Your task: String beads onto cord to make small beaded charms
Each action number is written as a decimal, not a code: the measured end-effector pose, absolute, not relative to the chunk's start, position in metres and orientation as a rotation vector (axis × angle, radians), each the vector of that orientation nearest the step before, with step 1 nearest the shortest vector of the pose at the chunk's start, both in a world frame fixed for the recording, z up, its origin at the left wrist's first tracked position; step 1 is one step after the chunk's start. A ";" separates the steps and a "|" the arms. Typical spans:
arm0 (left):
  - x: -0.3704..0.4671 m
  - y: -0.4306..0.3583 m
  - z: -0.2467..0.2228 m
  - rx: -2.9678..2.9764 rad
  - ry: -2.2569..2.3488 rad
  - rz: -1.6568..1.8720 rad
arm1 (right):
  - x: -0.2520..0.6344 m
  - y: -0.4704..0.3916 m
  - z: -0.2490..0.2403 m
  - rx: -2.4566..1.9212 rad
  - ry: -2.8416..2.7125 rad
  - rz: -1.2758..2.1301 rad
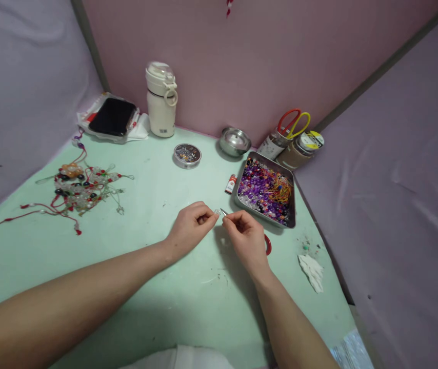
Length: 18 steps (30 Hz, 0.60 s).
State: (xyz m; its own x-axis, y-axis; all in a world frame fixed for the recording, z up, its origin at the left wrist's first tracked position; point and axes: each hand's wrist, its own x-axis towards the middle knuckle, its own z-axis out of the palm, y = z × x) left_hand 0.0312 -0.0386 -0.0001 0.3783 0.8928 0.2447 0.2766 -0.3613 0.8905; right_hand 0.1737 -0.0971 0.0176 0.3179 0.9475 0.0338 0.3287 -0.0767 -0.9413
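Observation:
My left hand point(191, 225) pinches a small clear bead point(217, 211) between thumb and forefinger above the green table point(145, 287). My right hand point(246, 237) holds a thin metal needle point(223, 211) whose tip meets the bead. Both hands hover close together just left of a metal tray point(292, 215) filled with purple, red, clear and black beads and orange cords. A red ring-like object point(268, 244) peeks out from under my right hand.
A pile of finished beaded strings point(78, 189) lies at the left. At the back stand a cream flask point(161, 100), a dark phone on packets point(112, 117), a round tin point(187, 155), a steel bowl point(235, 141), jars with scissors point(294, 123), and a red lighter point(231, 184). Crumpled tissue point(311, 271) lies right.

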 end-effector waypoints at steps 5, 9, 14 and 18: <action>0.032 -0.039 -0.001 1.852 1.014 0.999 | 0.171 -0.099 0.020 -1.690 -1.267 0.717; 0.031 -0.039 -0.002 1.862 1.018 0.992 | 0.169 -0.099 0.020 -1.708 -1.307 0.707; 0.031 -0.040 -0.001 1.867 1.021 0.978 | 0.170 -0.099 0.020 -1.721 -1.332 0.711; 0.032 -0.040 -0.001 1.879 1.003 0.987 | 0.171 -0.099 0.020 -1.724 -1.335 0.722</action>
